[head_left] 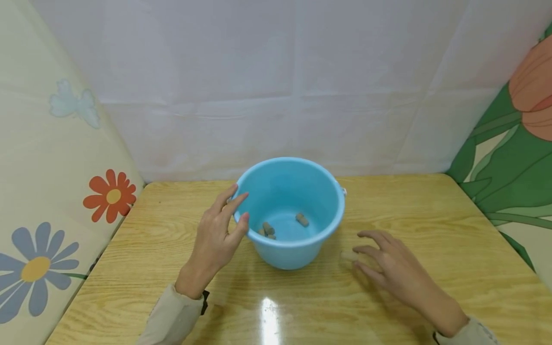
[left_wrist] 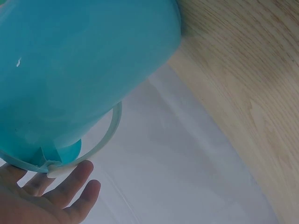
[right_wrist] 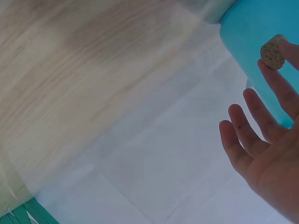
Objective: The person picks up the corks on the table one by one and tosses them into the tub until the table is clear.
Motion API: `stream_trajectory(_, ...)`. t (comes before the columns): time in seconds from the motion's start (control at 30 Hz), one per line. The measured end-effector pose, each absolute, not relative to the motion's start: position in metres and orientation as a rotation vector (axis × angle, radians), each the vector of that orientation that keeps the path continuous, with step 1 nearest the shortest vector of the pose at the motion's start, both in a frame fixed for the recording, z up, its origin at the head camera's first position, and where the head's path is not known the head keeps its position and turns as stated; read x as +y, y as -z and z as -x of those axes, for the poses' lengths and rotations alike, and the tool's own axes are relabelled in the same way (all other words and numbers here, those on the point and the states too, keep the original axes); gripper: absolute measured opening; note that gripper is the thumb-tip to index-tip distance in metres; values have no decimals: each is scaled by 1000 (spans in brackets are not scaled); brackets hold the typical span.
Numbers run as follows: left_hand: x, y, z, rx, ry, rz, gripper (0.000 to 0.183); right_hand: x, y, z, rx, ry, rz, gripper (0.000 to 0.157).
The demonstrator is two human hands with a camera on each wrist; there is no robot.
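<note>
A light blue plastic bucket (head_left: 284,251) stands upright on the wooden table. My left hand (head_left: 220,235) holds its left rim, with the thumb and a finger reaching over the edge. The left wrist view shows other fingers outside, by the white handle (left_wrist: 110,133). To the bucket's right, my right hand (head_left: 390,268) pinches a cork (right_wrist: 272,52) between thumb and index finger, its other fingers spread. This cork looks blurred in the head view. Inside the bucket lie one cork (head_left: 302,220) on the right and a small cluster of corks (head_left: 268,228) on the left.
The wooden table (head_left: 151,258) meets a white cloth backdrop (head_left: 258,96) behind the bucket. Flower-printed panels stand at the left (head_left: 43,158) and right (head_left: 517,191) sides. Light glares off the table's front.
</note>
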State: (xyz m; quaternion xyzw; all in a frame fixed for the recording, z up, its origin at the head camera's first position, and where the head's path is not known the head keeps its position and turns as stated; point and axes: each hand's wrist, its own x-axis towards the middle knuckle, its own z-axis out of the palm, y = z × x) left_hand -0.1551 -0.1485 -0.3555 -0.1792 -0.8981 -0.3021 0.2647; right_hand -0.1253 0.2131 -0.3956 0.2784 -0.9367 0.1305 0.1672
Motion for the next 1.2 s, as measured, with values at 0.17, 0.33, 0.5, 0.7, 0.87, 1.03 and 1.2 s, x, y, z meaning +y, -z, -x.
stream_trajectory(0.17,-148,355,155,-2429,817,482,45,214,389,127,-2643,-394,-782,31)
stream_trajectory(0.33,-148,355,155,-2430,815,482,45,216,380,127,-2644,-411,-767,31)
stream_trajectory(0.5,-149,356,156,-2430,816,481,45,219,373,130,-2565,-430,-791,29)
stream_trajectory(0.7,-149,357,156,-2435,820,481,45,223,364,132,-2481,-458,-821,47)
stream_trajectory(0.87,-149,357,156,-2435,817,480,45,223,353,135,-2429,-464,-844,39)
stream_trajectory(1.03,-149,357,156,-2438,818,483,45,223,342,138,-2378,-455,-858,60)
stream_trajectory(1.2,-149,356,156,-2437,824,482,45,221,335,140,-2342,-442,-877,68)
